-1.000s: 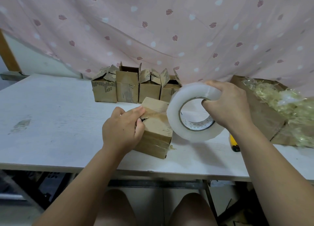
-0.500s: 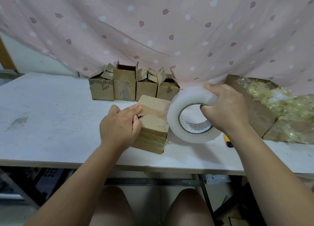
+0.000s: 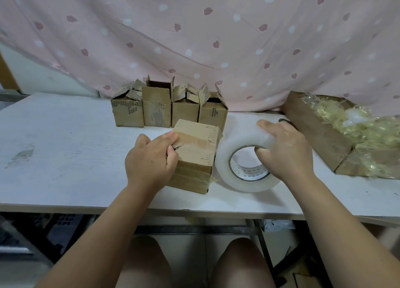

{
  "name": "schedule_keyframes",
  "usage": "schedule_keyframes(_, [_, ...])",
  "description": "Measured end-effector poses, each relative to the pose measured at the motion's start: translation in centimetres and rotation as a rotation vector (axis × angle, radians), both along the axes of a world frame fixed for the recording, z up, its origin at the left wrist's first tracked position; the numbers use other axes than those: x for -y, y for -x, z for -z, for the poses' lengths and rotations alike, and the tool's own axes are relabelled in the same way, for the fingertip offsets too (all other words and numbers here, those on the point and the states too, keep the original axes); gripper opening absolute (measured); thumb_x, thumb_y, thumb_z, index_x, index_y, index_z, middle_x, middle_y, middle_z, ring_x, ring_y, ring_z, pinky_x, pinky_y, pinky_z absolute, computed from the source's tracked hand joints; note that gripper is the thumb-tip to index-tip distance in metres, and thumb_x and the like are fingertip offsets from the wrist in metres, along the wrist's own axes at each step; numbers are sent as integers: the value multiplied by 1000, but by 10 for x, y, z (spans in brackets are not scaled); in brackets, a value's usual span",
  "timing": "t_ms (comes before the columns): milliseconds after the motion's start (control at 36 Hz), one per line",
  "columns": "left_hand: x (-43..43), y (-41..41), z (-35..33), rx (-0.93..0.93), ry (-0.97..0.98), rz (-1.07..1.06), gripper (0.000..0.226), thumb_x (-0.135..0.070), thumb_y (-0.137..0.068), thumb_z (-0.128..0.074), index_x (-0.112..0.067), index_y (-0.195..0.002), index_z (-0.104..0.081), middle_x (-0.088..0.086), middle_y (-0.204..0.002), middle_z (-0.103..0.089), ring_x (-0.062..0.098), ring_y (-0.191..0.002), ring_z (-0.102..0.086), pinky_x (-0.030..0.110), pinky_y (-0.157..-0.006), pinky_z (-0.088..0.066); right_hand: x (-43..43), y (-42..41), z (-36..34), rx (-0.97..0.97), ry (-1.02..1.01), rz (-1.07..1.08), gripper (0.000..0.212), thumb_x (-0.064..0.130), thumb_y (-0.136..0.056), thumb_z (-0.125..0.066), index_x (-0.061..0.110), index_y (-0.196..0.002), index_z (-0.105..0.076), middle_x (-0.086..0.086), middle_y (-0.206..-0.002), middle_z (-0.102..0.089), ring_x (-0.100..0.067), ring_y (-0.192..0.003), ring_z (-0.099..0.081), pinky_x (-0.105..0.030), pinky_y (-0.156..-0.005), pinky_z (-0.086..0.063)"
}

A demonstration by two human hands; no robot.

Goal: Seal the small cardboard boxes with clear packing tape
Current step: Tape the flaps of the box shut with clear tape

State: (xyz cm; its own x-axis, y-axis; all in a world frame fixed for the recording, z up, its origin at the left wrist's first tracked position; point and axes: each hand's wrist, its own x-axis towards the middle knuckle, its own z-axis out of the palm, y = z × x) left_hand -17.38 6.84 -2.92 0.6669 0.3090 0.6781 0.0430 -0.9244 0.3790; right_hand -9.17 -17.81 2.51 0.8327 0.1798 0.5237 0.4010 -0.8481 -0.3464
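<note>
Left hand (image 3: 149, 160) curled on small brown cardboard box (image 3: 194, 153) on white table (image 3: 65, 147), prob pinning tape end. Right hand (image 3: 285, 151) clamped thru core of clear tape roll (image 3: 244, 179) just beside box, ready to pull. 4 open boxes (image 3: 168, 112) behind.

On the table (image 3: 65, 136), the closed box (image 3: 194, 153) sits near the front edge, with the tape roll (image 3: 223, 164) just beside it on the right. Behind them stands a row of four open boxes (image 3: 155, 112). A carton of filler (image 3: 313, 132) lies far right.

Pink leaf-print curtain (image 3: 194, 39) behind white table (image 3: 65, 147)
</note>
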Motion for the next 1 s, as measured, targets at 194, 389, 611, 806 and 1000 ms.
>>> schedule_keyframes(194, [-2,0,0,-61,13,10,54,-34,-86,-26,-24,-118,-69,-12,-119,-67,11,-86,-36,20,-52,-25,-2,1,13,-10,13,-17,56,13,-74,-67,29,-126,-60,-1,-103,-55,-28,-100,-54,-34,-71,-38])
schedule_keyframes(389, [12,-2,-25,-272,-224,14,61,-40,-90,-22,-10,-117,-68,5,-121,-67,28,-115,-52,39,-96,-40,-8,0,6,18,46,-71,55,8,-73,-66,22,-127,-62,-3,-95,-47,-32,-99,-52,-43,-71,-49])
schedule_keyframes(611, [50,-10,-22,-650,-377,49,102,-88,-72,-15,-23,-151,-18,4,-159,-19,24,-147,-12,53,-115,-3,-9,-3,6,1,71,-103,54,8,-75,-65,22,-127,-60,2,-93,-38,-28,-93,-48,-38,-69,-46])
schedule_keyframes(806, [44,-13,-15,-521,-311,-13,68,-67,-85,-29,-35,-145,-26,0,-156,-29,23,-143,-23,51,-112,-15,-12,-6,10,26,-51,-103,55,9,-76,-64,29,-126,-60,6,-95,-41,-23,-91,-48,-32,-63,-37])
schedule_keyframes(1000, [39,-7,-23,-301,-5,-45,73,-61,-79,-25,-30,-142,-44,-1,-144,-48,22,-136,-39,47,-107,-30,-44,-6,-18,258,-217,-168,65,4,-68,-69,24,-130,-61,-5,-105,-61,-30,-99,-54,-29,-66,-36])
